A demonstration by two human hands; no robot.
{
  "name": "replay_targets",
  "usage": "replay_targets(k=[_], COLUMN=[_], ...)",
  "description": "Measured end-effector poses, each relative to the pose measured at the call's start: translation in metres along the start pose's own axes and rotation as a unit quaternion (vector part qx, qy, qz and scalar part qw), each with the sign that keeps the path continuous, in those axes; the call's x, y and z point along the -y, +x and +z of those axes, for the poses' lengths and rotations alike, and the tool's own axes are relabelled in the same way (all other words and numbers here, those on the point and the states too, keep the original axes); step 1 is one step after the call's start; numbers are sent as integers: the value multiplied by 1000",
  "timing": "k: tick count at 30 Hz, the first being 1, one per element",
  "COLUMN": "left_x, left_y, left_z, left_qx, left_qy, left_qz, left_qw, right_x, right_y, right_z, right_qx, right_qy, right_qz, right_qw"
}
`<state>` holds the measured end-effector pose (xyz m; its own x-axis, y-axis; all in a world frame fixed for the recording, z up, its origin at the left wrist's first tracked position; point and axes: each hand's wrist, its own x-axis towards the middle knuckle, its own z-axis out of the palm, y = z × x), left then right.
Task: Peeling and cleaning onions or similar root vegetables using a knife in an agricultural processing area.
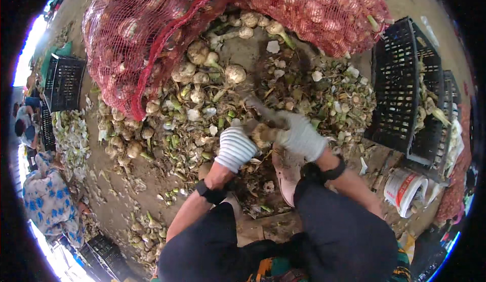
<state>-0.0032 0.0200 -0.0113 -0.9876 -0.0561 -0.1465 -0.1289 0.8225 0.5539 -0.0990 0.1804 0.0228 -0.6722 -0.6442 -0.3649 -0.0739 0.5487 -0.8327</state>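
Note:
My left hand [236, 147], in a white ribbed glove, grips a garlic bulb [261, 136] whose stalk points to the right. The left fingertips are partly hidden behind the bulb. Close beside it, my right hand [303, 137], also gloved, is closed on a dark, blurred hand tool [262, 109] that sticks out up and to the left. Blur hides the tool's exact kind. The right hand is also close to the stalk's end. Loose garlic bulbs [235, 73] lie beyond the hands, among cut stalks and peelings [190, 137].
Red mesh sacks of garlic [125, 42] [322, 12] stand ahead. Black plastic crates [393, 88] are at the right, near a white bucket [404, 190]. Another crate [66, 82] stands at the left. People [53, 198] sit along the left edge. My shoe [284, 179] is just below the hands.

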Motion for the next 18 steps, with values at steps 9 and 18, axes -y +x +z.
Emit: replay_targets(k=[9,18], left_x=[23,28], left_y=[-5,-6], left_z=[26,21], left_qx=[-150,-192], left_qy=[-559,-266], left_qz=[-149,-46], left_qw=[802,944], right_x=[-45,26], right_y=[25,9], right_z=[44,5], right_qx=[-45,-50], right_qy=[179,-308], right_qz=[11,-122], right_qw=[983,942])
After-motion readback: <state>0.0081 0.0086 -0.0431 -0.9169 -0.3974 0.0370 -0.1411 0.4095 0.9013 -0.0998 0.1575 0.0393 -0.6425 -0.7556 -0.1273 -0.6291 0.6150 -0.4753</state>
